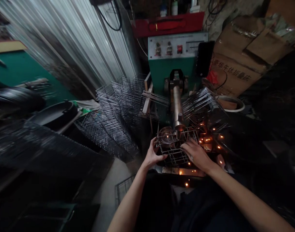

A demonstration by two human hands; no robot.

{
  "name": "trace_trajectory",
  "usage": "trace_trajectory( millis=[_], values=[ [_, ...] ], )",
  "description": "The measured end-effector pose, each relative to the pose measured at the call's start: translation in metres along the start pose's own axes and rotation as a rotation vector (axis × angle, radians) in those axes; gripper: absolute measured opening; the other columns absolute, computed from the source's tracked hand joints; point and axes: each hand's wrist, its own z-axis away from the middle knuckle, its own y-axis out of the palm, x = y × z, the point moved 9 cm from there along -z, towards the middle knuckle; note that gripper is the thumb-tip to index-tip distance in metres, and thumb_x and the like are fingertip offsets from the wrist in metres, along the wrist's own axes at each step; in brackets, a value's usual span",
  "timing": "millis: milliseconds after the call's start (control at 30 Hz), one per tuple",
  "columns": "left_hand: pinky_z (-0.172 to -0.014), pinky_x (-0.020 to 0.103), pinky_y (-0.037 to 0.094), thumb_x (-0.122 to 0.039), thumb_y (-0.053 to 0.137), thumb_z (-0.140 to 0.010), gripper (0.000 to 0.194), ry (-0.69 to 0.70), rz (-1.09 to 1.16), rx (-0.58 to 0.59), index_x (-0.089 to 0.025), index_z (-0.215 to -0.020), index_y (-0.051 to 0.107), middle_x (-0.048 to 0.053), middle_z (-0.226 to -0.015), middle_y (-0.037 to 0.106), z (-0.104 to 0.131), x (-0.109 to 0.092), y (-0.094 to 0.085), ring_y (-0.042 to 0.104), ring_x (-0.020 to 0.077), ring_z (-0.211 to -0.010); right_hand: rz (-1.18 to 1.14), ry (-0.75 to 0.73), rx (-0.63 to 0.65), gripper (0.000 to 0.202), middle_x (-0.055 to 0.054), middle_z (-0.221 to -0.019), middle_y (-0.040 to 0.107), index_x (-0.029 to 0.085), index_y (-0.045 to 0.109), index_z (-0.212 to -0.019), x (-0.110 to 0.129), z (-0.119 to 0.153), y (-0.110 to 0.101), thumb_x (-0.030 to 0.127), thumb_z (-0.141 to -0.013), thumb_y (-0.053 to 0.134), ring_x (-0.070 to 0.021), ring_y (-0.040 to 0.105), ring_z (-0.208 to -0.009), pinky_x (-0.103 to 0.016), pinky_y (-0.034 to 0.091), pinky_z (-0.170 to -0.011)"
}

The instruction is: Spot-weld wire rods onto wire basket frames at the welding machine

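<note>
A small wire basket (pixel 175 154) made of crossed metal rods lies under the metal arm (pixel 177 108) of a green machine (pixel 159 72). My left hand (pixel 154 154) grips the basket's left side, with the thumb along its near edge. My right hand (pixel 194 153) has its fingers closed on the wires at the right side. The arm's tip (pixel 179 126) is at the basket's far part, between my hands. Orange sparks (pixel 206 140) scatter to the right and below the basket.
Stacked wire panels (pixel 111 119) stand left of the machine. Thin metal rods (pixel 198 103) lie to its right, near a round bucket (pixel 231 104) and a cardboard box (pixel 236 61). A black phone (pixel 204 58) is at the machine's right. Another wire frame (pixel 123 190) sits low, beside my left forearm.
</note>
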Motion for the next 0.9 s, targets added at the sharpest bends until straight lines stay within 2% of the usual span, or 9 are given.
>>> trace_trajectory(
  millis=[133,300,400,533,633,733,833,900],
  values=[
    [-0.102,0.053,0.046,-0.035,0.093,-0.051,0.106,-0.03,-0.001,0.0,-0.028,-0.138,0.033,0.011,-0.129,0.05,-0.011,0.0,-0.004,0.06,0.029,-0.114,-0.072,0.027,-0.054,0.013,-0.007,-0.089,0.067,0.02,0.064,-0.099,-0.011,-0.015,-0.005,0.013,-0.098,0.053,-0.0232,0.06,-0.09,-0.037,0.051,-0.084],
    [-0.102,0.052,0.046,-0.031,0.093,-0.051,0.104,-0.011,0.039,-0.011,-0.028,-0.138,0.035,0.009,-0.127,0.05,-0.015,0.004,-0.007,0.061,0.0269,-0.111,-0.266,0.215,0.002,0.012,-0.006,-0.1,0.071,0.02,0.066,-0.105,-0.043,-0.021,-0.023,0.019,-0.093,0.064,-0.023,0.067,-0.093,-0.036,0.053,-0.084],
    [-0.102,0.049,0.047,-0.028,0.093,-0.051,0.103,-0.019,0.125,0.022,-0.028,-0.136,0.035,0.007,-0.121,0.053,-0.027,0.008,-0.006,0.061,0.0253,-0.109,-0.159,0.22,0.02,0.013,-0.008,-0.1,0.07,0.019,0.065,-0.103,-0.053,-0.027,-0.031,0.016,-0.091,0.062,-0.0247,0.065,-0.094,-0.037,0.051,-0.084],
    [-0.102,0.051,0.047,-0.028,0.093,-0.051,0.103,-0.021,0.104,0.02,-0.028,-0.137,0.035,0.009,-0.123,0.053,-0.044,0.006,-0.01,0.061,0.027,-0.111,-0.015,0.145,0.071,0.01,-0.008,-0.09,0.068,0.018,0.063,-0.092,-0.051,-0.037,-0.024,0.011,-0.091,0.056,-0.0253,0.06,-0.088,-0.038,0.049,-0.081],
    [-0.102,0.055,0.047,-0.033,0.092,-0.054,0.107,-0.042,0.06,0.038,-0.03,-0.142,0.031,0.012,-0.132,0.049,-0.047,0.008,-0.013,0.059,0.031,-0.116,-0.031,0.145,0.069,0.011,-0.008,-0.089,0.069,0.018,0.064,-0.089,-0.054,-0.04,-0.021,0.011,-0.091,0.055,-0.0253,0.06,-0.086,-0.04,0.049,-0.082],
    [-0.111,0.06,0.036,-0.038,0.093,-0.053,0.119,-0.018,0.008,0.084,-0.033,-0.149,0.023,0.014,-0.144,0.039,-0.046,0.017,-0.017,0.046,0.0374,-0.133,-0.202,0.231,0.024,0.007,-0.007,-0.094,0.07,0.019,0.067,-0.094,-0.066,-0.034,-0.03,0.021,-0.092,0.06,-0.0249,0.063,-0.09,-0.039,0.05,-0.081],
    [-0.119,0.061,0.021,-0.035,0.098,-0.04,0.145,0.011,-0.045,0.193,-0.035,-0.154,0.007,0.016,-0.156,0.024,-0.043,0.038,-0.011,0.026,0.0399,-0.146,-0.553,0.389,-0.018,0.022,-0.006,-0.098,0.071,0.02,0.068,-0.102,-0.08,-0.02,-0.038,0.038,-0.09,0.066,-0.0233,0.066,-0.093,-0.035,0.052,-0.081],
    [-0.119,0.061,0.021,-0.032,0.098,-0.039,0.149,-0.028,-0.05,0.228,-0.035,-0.154,0.004,0.017,-0.158,0.021,-0.041,0.058,-0.006,0.026,0.0391,-0.147,-0.767,0.509,-0.044,0.031,-0.007,-0.096,0.071,0.018,0.068,-0.101,-0.083,-0.008,-0.038,0.046,-0.088,0.068,-0.0226,0.067,-0.091,-0.034,0.054,-0.081]
  ],
)
